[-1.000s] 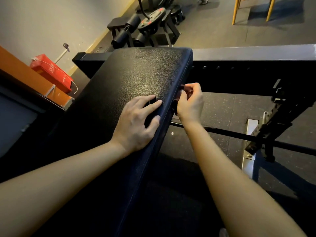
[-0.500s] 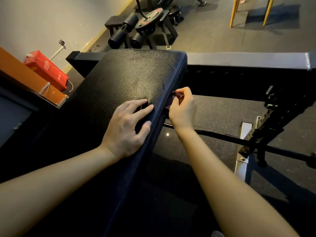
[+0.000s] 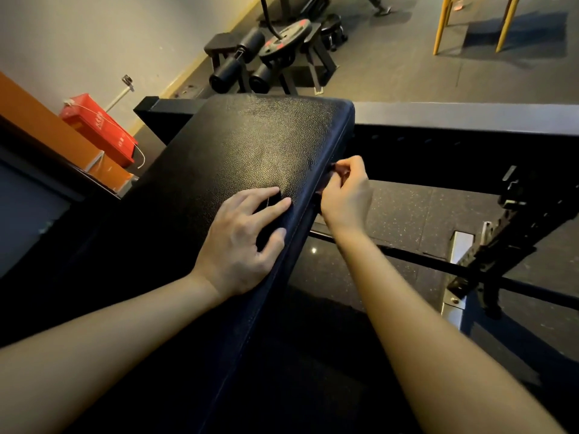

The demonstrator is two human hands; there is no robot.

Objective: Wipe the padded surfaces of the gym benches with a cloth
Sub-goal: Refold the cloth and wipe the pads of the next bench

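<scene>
Stretching away from the viewer, a long black pebbled-vinyl bench pad (image 3: pixel 250 158) fills the middle of the view. The left hand (image 3: pixel 241 242) rests on it near the right edge, fingers spread and nearly straight. The right hand (image 3: pixel 344 195), fingers curled together, pinches what seems a small dark cloth (image 3: pixel 319 197) against the pad's side. No wipe marks show, so progress cannot be judged. Black padded roller equipment (image 3: pixel 250 64) beyond probably still awaits wiping.

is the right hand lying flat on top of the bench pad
No, the right hand is curled at the bench pad's side edge, pinching a small dark item; the left hand rests on top.
</scene>
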